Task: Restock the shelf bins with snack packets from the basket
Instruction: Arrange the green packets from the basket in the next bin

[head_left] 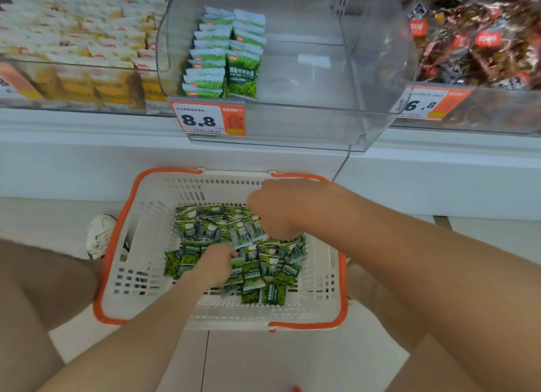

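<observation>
I saw the clear shelf bin (366,69) in the upper centre, with a few stocked packets (225,54) standing at its left side. Below it, in mid-frame, the white basket (123,245) held loose green snack packets (254,271). The right hand (281,207), in the basket's upper right, had its fingers curled around several of them. The left hand (216,262) lay lower in the pile, and I could not tell how its fingers were.

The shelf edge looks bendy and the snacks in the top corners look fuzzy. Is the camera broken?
No. Head view: the wide lens bows the shelf edge; the yellow packets top left and dark red packets top right blur toward the corners; soft glare sits on the clear bin; the green packets in the basket look sharper.
</observation>
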### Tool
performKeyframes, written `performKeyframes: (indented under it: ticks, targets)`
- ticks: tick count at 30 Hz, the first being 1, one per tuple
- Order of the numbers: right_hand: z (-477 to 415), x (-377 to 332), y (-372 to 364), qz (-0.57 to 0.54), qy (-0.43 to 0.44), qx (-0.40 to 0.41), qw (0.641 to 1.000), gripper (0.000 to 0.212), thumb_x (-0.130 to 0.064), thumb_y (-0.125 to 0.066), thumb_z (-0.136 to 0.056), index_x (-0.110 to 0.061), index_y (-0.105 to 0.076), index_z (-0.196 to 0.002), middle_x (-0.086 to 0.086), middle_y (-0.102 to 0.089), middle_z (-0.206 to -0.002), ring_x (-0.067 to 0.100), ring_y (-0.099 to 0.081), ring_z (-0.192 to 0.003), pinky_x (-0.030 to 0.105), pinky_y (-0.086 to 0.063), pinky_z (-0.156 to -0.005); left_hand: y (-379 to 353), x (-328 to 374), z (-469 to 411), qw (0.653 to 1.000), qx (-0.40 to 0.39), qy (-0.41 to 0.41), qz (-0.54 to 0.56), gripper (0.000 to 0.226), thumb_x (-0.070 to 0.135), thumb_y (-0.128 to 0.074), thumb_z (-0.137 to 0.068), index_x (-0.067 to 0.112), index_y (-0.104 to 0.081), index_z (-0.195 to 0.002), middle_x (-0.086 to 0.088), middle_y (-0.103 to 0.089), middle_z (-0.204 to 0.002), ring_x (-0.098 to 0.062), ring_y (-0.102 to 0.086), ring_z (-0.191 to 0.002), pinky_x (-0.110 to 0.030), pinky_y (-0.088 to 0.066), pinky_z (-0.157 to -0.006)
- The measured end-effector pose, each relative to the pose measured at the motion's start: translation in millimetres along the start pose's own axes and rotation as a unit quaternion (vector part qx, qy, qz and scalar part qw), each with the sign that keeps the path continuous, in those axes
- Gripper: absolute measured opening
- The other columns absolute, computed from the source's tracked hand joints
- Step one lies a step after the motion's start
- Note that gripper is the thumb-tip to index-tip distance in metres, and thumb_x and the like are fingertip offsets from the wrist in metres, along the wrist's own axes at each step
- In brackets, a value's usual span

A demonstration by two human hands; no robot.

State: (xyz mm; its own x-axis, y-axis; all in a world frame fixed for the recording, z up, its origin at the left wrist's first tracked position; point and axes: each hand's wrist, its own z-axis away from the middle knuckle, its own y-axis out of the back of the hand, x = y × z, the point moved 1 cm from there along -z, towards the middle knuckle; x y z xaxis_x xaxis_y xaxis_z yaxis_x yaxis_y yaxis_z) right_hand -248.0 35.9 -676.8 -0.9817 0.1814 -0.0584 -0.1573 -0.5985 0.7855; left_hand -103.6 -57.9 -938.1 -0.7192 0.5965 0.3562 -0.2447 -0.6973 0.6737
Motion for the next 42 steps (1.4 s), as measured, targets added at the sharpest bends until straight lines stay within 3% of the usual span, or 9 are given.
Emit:
performKeyframes:
  ticks: [3,7,10,12,16,20,27,32,42]
  targets:
    - [4.4,4.6,8.7,-0.012,-0.01,0.015,1.0,0.009,-0.004,-0.048,-0.096,-0.012,-0.051,-0.098,0.007,-0.052,-0.095,0.021,-0.055,-0.075,0.032,-0.044,-0.056,35.1,18.1,14.1,0.992,0.056,-0.046,0.105,0.035,0.009,-0.044,-0.108,0.019,-0.064,-0.135,-0.01,-0.068,-0.118,-0.013,-0.059,-0.071,-0.025,-0.047,-0.059]
    - [15.2,19.6,24.6,-0.046,-0.033,0.054,0.997,0.04,-0.008,-0.052,-0.096,-0.013,-0.053,-0.136,0.013,-0.052,-0.123,0.031,-0.061,-0.102,0.042,-0.056,-0.083,99.9,60.7,49.6,0.961,0.139,-0.134,0.196,0.026,0.014,-0.046,-0.109,0.029,-0.068,-0.109,-0.005,-0.066,-0.082,-0.017,-0.057,-0.064,-0.039,-0.05,-0.065]
    - [23.6,33.6,38.1,-0.093,-0.067,0.117,0.987,0.03,-0.014,-0.058,-0.097,-0.009,-0.056,-0.126,0.012,-0.056,-0.123,0.029,-0.057,-0.104,0.041,-0.054,-0.086,148.8,87.1,84.3,0.941,0.146,-0.181,0.248,0.025,0.023,-0.046,-0.111,0.033,-0.069,-0.11,-0.008,-0.07,-0.098,-0.038,-0.068,-0.083,-0.054,-0.062,-0.075]
    - [28.8,38.4,46.8,-0.148,-0.08,0.145,0.975,0.039,-0.032,-0.07,-0.092,-0.008,-0.061,-0.123,0.011,-0.066,-0.115,0.029,-0.061,-0.105,0.045,-0.056,-0.089,177.5,100.0,103.7,0.93,0.163,-0.214,0.249,0.025,0.021,-0.047,-0.11,0.029,-0.069,-0.118,-0.001,-0.07,-0.11,-0.027,-0.071,-0.088,-0.048,-0.063,-0.077]
    - [41.0,36.3,59.6,-0.375,-0.058,0.2,0.903,0.043,-0.028,-0.086,-0.079,-0.008,-0.067,-0.112,0.011,-0.077,-0.082,0.024,-0.076,-0.075,0.047,-0.063,-0.079,223.9,120.0,138.2,0.911,0.193,-0.262,0.254,0.022,0.014,-0.054,-0.107,0.021,-0.068,-0.124,0.005,-0.065,-0.117,-0.013,-0.069,-0.089,-0.035,-0.062,-0.073]
    - [42.2,35.0,65.3,-0.503,-0.046,0.258,0.823,0.051,-0.011,-0.087,-0.081,-0.01,-0.059,-0.124,0.02,-0.074,-0.091,0.027,-0.076,-0.068,0.044,-0.065,-0.073,251.9,120.9,160.4,0.921,0.172,-0.257,0.238,0.042,0.007,-0.067,-0.095,0.034,-0.06,-0.128,-0.005,-0.058,-0.099,-0.017,-0.066,-0.074,-0.034,-0.053,-0.062]
    - [32.0,38.5,74.6,-0.5,-0.033,0.308,0.809,0.047,-0.002,-0.078,-0.079,-0.017,-0.049,-0.113,0.013,-0.074,-0.09,0.037,-0.073,-0.072,0.061,-0.058,-0.074,259.7,124.0,161.5,0.903,0.212,-0.25,0.278,0.05,0.011,-0.084,-0.085,0.028,-0.06,-0.125,-0.006,-0.069,-0.106,-0.02,-0.074,-0.09,-0.048,-0.06,-0.087]
    - [24.6,39.6,83.1,-0.538,-0.027,0.312,0.782,0.046,0.003,-0.072,-0.08,-0.016,-0.043,-0.109,0.015,-0.065,-0.085,0.026,-0.056,-0.06,0.05,-0.052,-0.06,270.8,123.8,153.4,0.904,0.226,-0.258,0.256,0.045,0.012,-0.081,-0.087,0.027,-0.059,-0.123,0.0,-0.071,-0.107,-0.014,-0.074,-0.094,-0.051,-0.057,-0.095]
    - [6.5,66.1,112.0,-0.516,-0.055,0.474,0.711,0.034,-0.009,-0.077,-0.087,-0.02,-0.052,-0.107,0.005,-0.073,-0.1,0.028,-0.069,-0.07,0.042,-0.057,-0.066,305.5,123.0,149.2,0.873,0.406,-0.263,0.068,0.027,0.024,-0.067,-0.096,0.021,-0.063,-0.124,0.013,-0.069,-0.096,-0.002,-0.063,-0.079,-0.032,-0.054,-0.08]
